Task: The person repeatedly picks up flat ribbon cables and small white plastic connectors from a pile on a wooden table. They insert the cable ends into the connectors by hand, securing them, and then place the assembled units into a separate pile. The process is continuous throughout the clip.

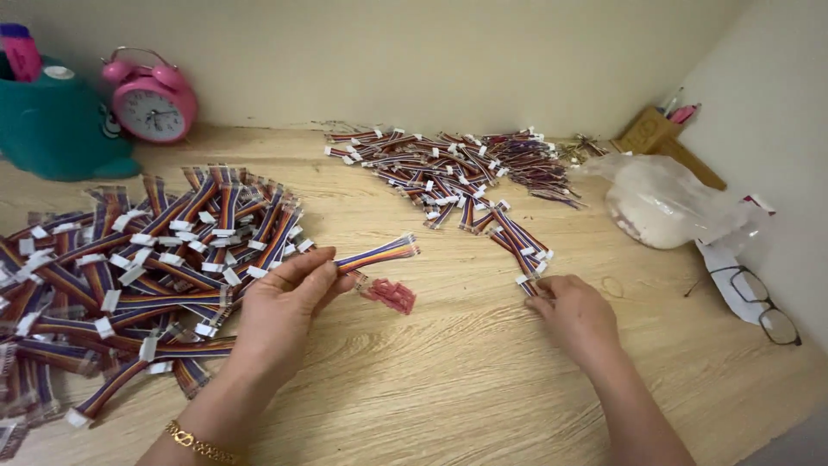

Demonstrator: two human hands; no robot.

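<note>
My left hand (pixel 289 302) grips a short rainbow-coloured ribbon cable (pixel 379 254) by one end; its white connector tip points right, above the wooden table. Just below it lies a small red piece (pixel 390 294) on the table. My right hand (pixel 573 311) rests on the table with its fingers on the white connector of a loose ribbon cable (pixel 523 248) at the near end of the far pile. A large heap of the same cables (pixel 138 267) lies to the left of my left hand. Another heap (pixel 448 168) spreads along the back.
A pink alarm clock (pixel 152 100) and a teal holder (pixel 52 125) stand at the back left. A clear plastic bag (pixel 660 203), eyeglasses (pixel 759 306) and a brown box (pixel 651 131) with pens sit at the right by the wall.
</note>
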